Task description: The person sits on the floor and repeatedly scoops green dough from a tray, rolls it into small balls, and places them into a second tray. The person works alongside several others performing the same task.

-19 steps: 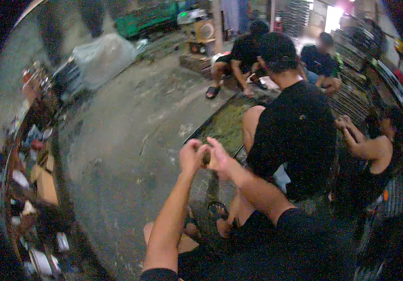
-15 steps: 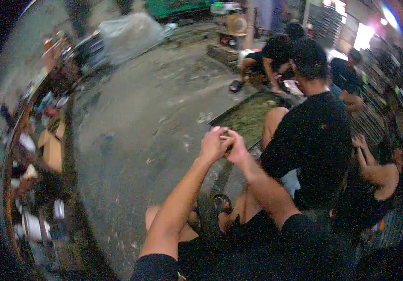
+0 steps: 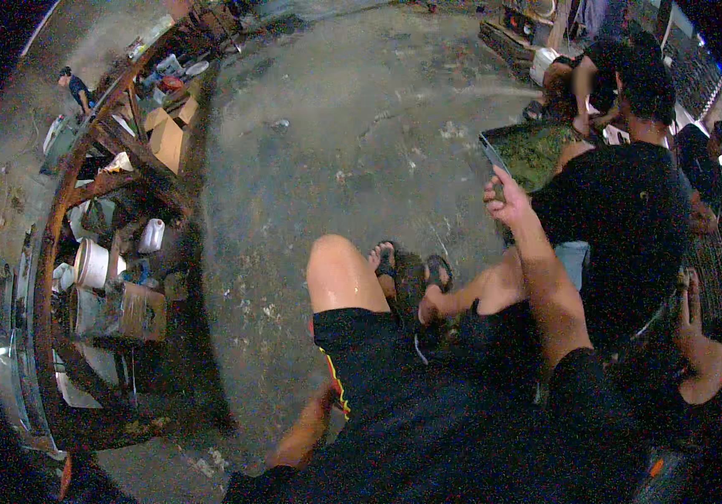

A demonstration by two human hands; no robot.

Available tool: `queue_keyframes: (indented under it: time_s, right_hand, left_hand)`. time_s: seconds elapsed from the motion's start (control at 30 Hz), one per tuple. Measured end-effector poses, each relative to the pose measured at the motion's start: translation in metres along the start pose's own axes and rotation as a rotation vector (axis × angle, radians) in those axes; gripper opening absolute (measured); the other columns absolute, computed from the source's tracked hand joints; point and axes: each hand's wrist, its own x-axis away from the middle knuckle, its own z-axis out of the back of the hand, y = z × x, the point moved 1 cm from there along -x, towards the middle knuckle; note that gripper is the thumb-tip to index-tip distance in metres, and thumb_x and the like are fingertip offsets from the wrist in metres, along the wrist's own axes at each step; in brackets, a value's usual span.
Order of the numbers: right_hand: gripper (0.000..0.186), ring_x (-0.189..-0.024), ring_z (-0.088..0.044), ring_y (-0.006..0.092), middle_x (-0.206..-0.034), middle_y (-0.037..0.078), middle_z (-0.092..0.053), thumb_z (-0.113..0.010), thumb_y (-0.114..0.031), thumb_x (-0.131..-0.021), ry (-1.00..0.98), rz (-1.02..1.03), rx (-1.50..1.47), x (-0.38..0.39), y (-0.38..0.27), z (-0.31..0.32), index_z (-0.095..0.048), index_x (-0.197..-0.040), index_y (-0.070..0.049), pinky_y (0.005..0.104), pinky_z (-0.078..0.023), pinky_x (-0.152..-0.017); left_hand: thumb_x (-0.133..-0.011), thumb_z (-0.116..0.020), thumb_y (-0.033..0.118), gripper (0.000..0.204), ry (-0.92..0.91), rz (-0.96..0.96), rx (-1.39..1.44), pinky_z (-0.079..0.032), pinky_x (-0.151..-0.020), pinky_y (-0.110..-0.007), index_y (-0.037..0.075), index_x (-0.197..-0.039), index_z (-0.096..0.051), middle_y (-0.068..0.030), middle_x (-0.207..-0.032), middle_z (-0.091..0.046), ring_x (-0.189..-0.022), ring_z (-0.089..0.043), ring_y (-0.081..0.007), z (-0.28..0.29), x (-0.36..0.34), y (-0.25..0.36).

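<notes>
My right hand (image 3: pixel 510 200) is raised in front of the near corner of a shallow, dark-edged tray (image 3: pixel 494 153). Its fingers are curled, and a small dark greenish patch shows between them, too unclear to name. A layer of green-brown loose material (image 3: pixel 537 151) covers the tray, partly hidden by a seated person. Low beside my left thigh (image 3: pixel 344 273), my left forearm (image 3: pixel 302 433) reaches down. Black shorts and shadow hide the fingers of my left hand, so its grip does not show.
A person in black (image 3: pixel 621 218) sits close on my right; others work beyond. On the left stands a wooden rack (image 3: pixel 59 210) with an open cardboard box (image 3: pixel 168 141), a white bucket (image 3: pixel 92 263) and clutter. Concrete floor (image 3: pixel 294 168) stretches ahead. Another person (image 3: pixel 75 88) is at far left.
My hands were together in front of me and have parted. The left dropped beside my thigh; the right moved rightward to the tray's corner. The view has turned left and down.
</notes>
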Motion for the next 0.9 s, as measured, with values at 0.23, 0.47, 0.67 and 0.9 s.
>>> queue_keyframes:
  time_s: [0.23,0.47,0.67,0.9]
  right_hand:
    - [0.023,-0.056,-0.050,0.0145,-0.069,0.001,-0.054,-0.062,-0.036,-0.089,-0.103,-0.070,0.091,-0.052,0.023,-0.062,-0.053,-0.080,-0.016,0.0232,-0.028,-0.040]
    - [0.022,-0.056,-0.051,0.0140,-0.071,0.001,-0.054,-0.063,-0.032,-0.089,0.003,-0.064,0.474,-0.194,0.067,-0.170,-0.052,-0.083,-0.014,0.0221,-0.031,-0.037]
    - [0.021,-0.054,-0.052,0.0125,-0.070,-0.002,-0.056,-0.060,-0.032,-0.092,-0.090,-0.060,0.915,-0.394,0.130,-0.173,-0.054,-0.087,-0.013,0.0236,-0.033,-0.037]
    - [0.022,-0.052,-0.052,0.0131,-0.069,-0.001,-0.057,-0.058,-0.034,-0.092,0.000,-0.328,0.864,-0.422,0.179,-0.219,-0.056,-0.083,-0.014,0.0252,-0.032,-0.036]
  left_hand:
    - [-0.083,-0.060,0.021,0.036,0.015,-0.113,-0.053,-0.050,-0.066,-0.043,0.000,-0.113,-0.061,-0.0204,-0.081,-0.066,-0.077,-0.066,-0.0337,-0.036,0.016,0.035]
    - [-0.083,-0.060,0.020,0.038,0.078,-0.158,-0.060,-0.050,-0.066,-0.043,0.000,-0.115,-0.060,-0.0204,-0.081,-0.066,-0.077,-0.066,-0.0338,-0.007,-0.125,0.149]
    - [-0.083,-0.060,0.020,0.039,0.113,-0.218,-0.066,-0.050,-0.066,-0.043,0.000,-0.117,-0.058,-0.0204,-0.081,-0.066,-0.077,-0.066,-0.0339,0.000,-0.259,0.250]
    - [-0.083,-0.060,0.020,0.041,0.108,-0.122,0.000,-0.050,-0.067,-0.043,0.000,-0.118,-0.057,-0.0204,-0.081,-0.066,-0.078,-0.066,-0.0339,0.008,-0.249,0.278]
